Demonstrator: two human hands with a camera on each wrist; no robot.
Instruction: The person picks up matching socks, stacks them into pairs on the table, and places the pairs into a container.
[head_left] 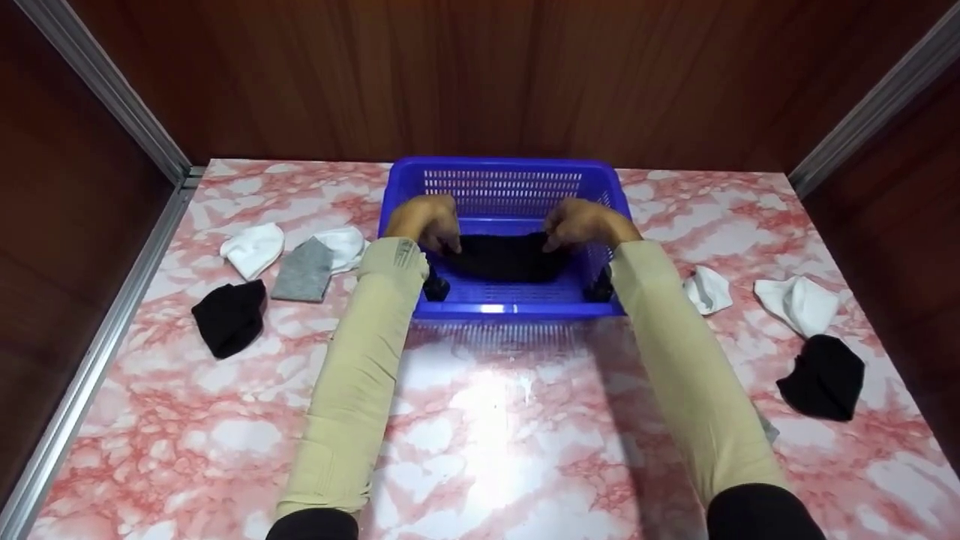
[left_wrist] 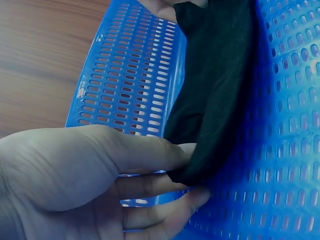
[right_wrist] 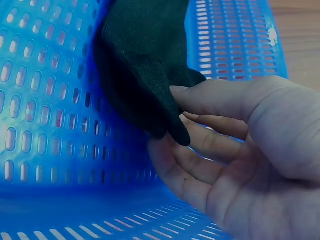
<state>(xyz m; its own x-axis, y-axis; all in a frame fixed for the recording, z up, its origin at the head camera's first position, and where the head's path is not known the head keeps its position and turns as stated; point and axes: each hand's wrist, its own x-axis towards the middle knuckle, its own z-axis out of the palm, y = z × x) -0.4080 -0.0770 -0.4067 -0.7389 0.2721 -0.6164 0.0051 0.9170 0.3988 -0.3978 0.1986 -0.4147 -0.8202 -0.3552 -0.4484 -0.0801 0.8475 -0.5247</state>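
Note:
A black sock (head_left: 510, 257) stretches sideways inside the blue plastic basket (head_left: 517, 309), low over its bottom. My left hand (head_left: 431, 220) pinches one end of it between thumb and fingers; in the left wrist view the thumb (left_wrist: 150, 152) presses on the dark cloth (left_wrist: 215, 90). At the other end, my right hand (head_left: 581, 223) pinches the sock too. In the right wrist view its thumb (right_wrist: 215, 97) lies on the cloth (right_wrist: 145, 60), with the fingers curled beneath. Whether the sock touches the basket's bottom I cannot tell.
Left of the basket lie white socks (head_left: 253, 249), a grey sock (head_left: 304, 271) and a black sock (head_left: 229, 318). On the right are white socks (head_left: 799, 304) and another black sock (head_left: 823, 377). A brown wooden panel (head_left: 487, 82) stands behind the basket.

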